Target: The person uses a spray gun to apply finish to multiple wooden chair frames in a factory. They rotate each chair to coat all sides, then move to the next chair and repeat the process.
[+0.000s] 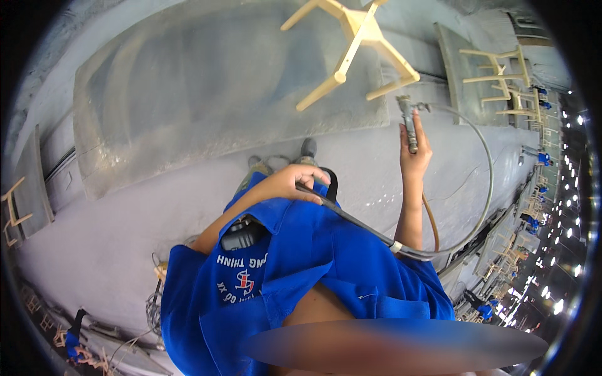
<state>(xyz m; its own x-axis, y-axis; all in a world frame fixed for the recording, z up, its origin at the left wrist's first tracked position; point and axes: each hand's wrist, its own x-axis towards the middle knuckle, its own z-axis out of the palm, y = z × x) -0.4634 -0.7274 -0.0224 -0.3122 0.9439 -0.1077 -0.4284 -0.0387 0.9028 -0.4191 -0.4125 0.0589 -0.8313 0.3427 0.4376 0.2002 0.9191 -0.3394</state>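
Note:
My right hand [416, 155] is raised on the right, its fingers wrapped round a metal spray gun [408, 122]. A pale hose [488, 164] loops from the gun round to the right and back toward my body. In front of my waist, my left hand [295, 182] grips a dark hose [351, 219], which runs across my blue shirt toward the right arm. Beyond the gun, a light wooden chair frame [364, 31] lies with its legs spread over a grey table [207, 81]. The gun's head is near one leg but apart from it, and the frame's far part is cut off.
Another grey board [476, 103] with wooden chair frames [501, 75] stands to the right. A chair frame [14, 210] is at the far left. Behind on the right, other people in blue are among many chair frames. Cables [153, 304] lie on the floor [100, 250].

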